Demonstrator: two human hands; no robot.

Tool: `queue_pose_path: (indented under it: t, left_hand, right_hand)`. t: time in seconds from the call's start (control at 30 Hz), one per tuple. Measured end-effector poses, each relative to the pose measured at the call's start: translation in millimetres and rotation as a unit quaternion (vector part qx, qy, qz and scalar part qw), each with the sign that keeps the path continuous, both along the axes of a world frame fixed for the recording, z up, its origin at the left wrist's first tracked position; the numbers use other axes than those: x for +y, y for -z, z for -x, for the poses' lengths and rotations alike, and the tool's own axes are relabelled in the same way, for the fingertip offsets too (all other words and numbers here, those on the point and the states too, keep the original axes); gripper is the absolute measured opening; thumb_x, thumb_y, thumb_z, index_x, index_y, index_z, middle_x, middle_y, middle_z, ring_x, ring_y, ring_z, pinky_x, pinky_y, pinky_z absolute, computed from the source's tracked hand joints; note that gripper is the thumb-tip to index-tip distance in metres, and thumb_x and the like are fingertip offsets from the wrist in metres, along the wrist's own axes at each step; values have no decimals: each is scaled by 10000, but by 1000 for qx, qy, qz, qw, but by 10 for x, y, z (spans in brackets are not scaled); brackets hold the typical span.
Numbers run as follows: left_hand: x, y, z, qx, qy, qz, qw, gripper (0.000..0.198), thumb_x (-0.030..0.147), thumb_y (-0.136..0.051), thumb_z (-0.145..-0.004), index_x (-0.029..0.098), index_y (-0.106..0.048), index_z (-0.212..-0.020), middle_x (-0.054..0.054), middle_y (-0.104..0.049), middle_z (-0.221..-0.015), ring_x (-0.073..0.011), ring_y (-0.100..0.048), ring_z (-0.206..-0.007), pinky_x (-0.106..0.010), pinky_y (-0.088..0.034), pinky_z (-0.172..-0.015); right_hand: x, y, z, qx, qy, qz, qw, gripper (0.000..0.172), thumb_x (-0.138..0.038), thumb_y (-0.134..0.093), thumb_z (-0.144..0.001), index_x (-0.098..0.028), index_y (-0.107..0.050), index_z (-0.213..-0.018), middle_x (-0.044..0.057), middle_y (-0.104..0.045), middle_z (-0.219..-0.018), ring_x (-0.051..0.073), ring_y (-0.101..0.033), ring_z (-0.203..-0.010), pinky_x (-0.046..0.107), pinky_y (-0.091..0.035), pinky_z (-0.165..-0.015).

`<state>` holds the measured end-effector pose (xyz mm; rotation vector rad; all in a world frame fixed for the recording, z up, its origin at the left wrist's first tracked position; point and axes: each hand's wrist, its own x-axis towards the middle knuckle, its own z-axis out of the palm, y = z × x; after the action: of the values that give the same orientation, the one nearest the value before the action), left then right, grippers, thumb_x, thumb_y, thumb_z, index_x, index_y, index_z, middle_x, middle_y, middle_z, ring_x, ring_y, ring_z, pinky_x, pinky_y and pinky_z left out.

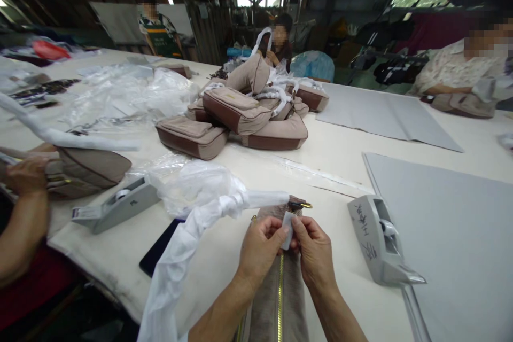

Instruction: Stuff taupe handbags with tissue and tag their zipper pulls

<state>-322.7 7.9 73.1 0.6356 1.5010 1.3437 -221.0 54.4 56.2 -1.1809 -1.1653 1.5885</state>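
Observation:
A taupe handbag (294, 299) with a gold zipper lies in front of me, its far end carrying a gold clasp (305, 205). Over that end, my left hand (262, 243) pinches one side of a small whitish piece of wrapping (287, 230). From the other side my right hand (315, 246) grips the same piece between thumb and fingers. The bag's strap (188, 240), wound in white wrapping, arcs from the clasp end leftward and down to the lower edge of the view. The fingertips partly hide the wrapping piece and the zipper's end.
A grey tape dispenser (380, 240) stands at right beside grey sheets (449, 208); another dispenser (120, 203) and a dark flat object (160, 248) are at left. Handbags (236, 109) are piled ahead near plastic bags (120, 91). A co-worker's hand (28, 173) holds a bag at left; other people sit across.

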Motion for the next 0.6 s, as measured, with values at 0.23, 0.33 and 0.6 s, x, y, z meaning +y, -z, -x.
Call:
queue_pose_path:
  t: [0.23,0.33,0.6]
  left_hand:
    - [153,40,-74,0,-68,-28,997,221,375,-577,-799,160,-589,-747,28,-584,-637,-100,-588,-576,-183,-448,-545]
    - [314,74,50,-26,-83,-17,996,222,386,-558,-786,166,-557,-756,43,-565,-640,-80,-580,-513,-168,-435,-490]
    - [188,1,547,-72,69,-4,995,292,385,-724,-637,131,-584,-670,2,-593,-513,-106,-557,-424,-179,-411,-413]
  right_hand:
    - [711,-65,7,-143,-122,-306,933,420,-395,-667,-727,-199,-594,-1091,78,-617,-1113,225,-582,-980,366,-473,-852]
    - [941,-70,190,-127,-229,-299,918,241,-379,-606,-779,-197,-650,-931,28,-674,-890,199,-617,-842,335,-482,-806]
    - [134,4,258,-193,-48,-271,942,295,-418,-532,-860,-190,-595,-1035,56,-657,-955,200,-606,-865,333,-475,-786]
